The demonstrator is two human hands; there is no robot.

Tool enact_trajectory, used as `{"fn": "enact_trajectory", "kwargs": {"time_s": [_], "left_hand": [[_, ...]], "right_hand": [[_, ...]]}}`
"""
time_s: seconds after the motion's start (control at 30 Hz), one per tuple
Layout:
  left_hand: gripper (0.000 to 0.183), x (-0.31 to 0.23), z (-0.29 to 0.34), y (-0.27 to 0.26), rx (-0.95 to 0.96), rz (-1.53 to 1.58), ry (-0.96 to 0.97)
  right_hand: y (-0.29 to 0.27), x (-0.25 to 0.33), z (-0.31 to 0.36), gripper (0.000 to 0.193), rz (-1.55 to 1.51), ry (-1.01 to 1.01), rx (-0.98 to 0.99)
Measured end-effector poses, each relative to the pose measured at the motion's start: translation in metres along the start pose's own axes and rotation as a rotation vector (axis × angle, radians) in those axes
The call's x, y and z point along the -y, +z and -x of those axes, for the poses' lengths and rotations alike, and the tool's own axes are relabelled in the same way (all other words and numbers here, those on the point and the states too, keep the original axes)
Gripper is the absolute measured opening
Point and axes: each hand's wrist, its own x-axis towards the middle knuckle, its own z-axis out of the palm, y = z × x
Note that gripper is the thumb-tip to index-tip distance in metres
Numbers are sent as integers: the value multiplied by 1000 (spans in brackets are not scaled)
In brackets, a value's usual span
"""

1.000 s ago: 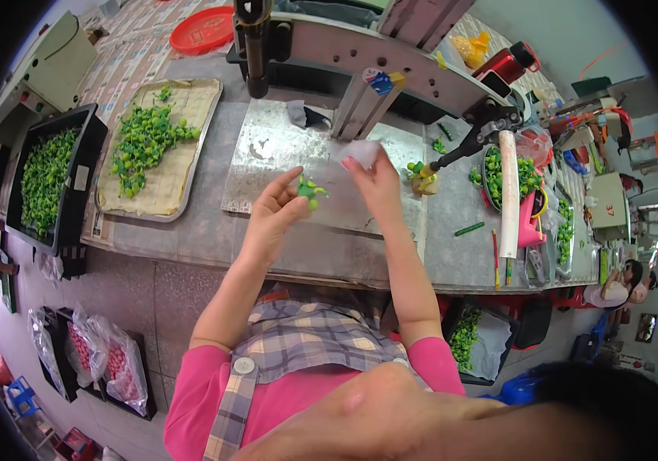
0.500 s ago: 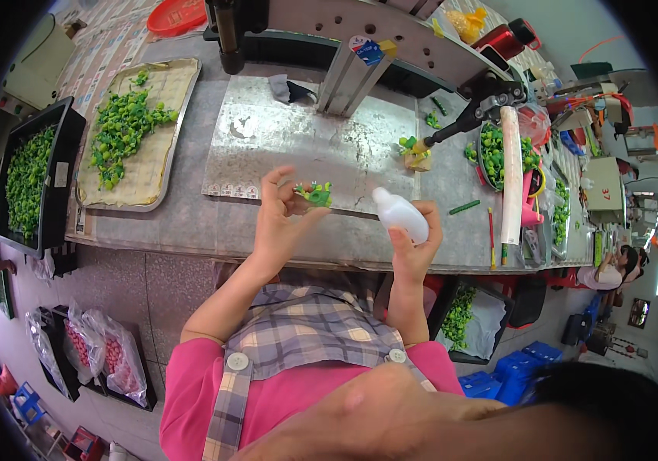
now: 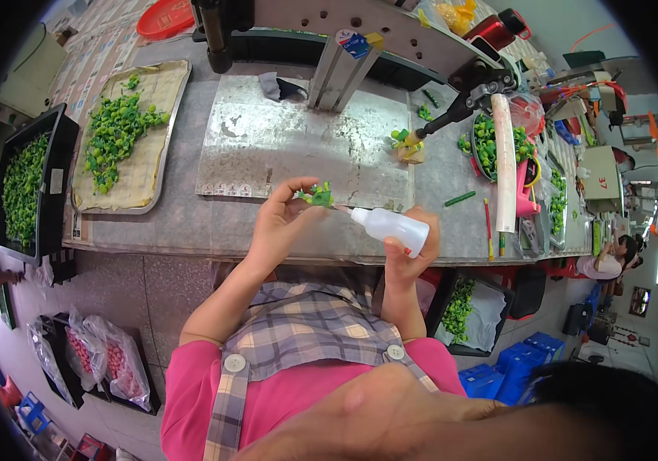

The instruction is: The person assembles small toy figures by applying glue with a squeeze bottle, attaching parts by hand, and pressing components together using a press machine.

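Between thumb and fingers, my left hand (image 3: 277,224) pinches a small green figurine (image 3: 317,194) with yellowish tips, above the table's front part. My right hand (image 3: 415,244) is wrapped round a white squeeze bottle (image 3: 395,229). The bottle lies nearly level, its thin nozzle pointing left at the figurine. Whether the tip touches it I cannot tell. Beyond the hands lies a worn metal plate (image 3: 267,146). At its right side, another small green piece sits on a little wooden block (image 3: 412,155), under the rod of a clamp (image 3: 452,114).
A tray (image 3: 169,137) of green pieces and a fuller black bin (image 3: 54,165) stand left. A metal press frame (image 3: 306,17) crosses the back. On the right are a bowl of green pieces (image 3: 490,142), a pale tube (image 3: 504,177), a green stick (image 3: 459,198) and a pencil (image 3: 488,228).
My right hand has tipped the bottle from a steep slant to nearly level and brought its nozzle left, close to the figurine. My left hand still holds the figurine in about the same place.
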Motion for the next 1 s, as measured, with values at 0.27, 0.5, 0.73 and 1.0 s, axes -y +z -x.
{"fn": "enact_trajectory", "kwargs": {"time_s": [0.27, 0.5, 0.73, 1.0], "left_hand": [[36, -2, 2, -1, 21, 34, -10], [34, -5, 1, 0, 18, 36, -72], [33, -7, 1, 1, 15, 29, -98], [32, -11, 4, 2, -21, 34, -120]], "right_hand": [[3, -2, 1, 38, 140, -41, 66], [5, 0, -2, 36, 159, -68, 102], [6, 1, -3, 34, 161, -51, 119], [5, 0, 1, 36, 178, -53, 119]]}}
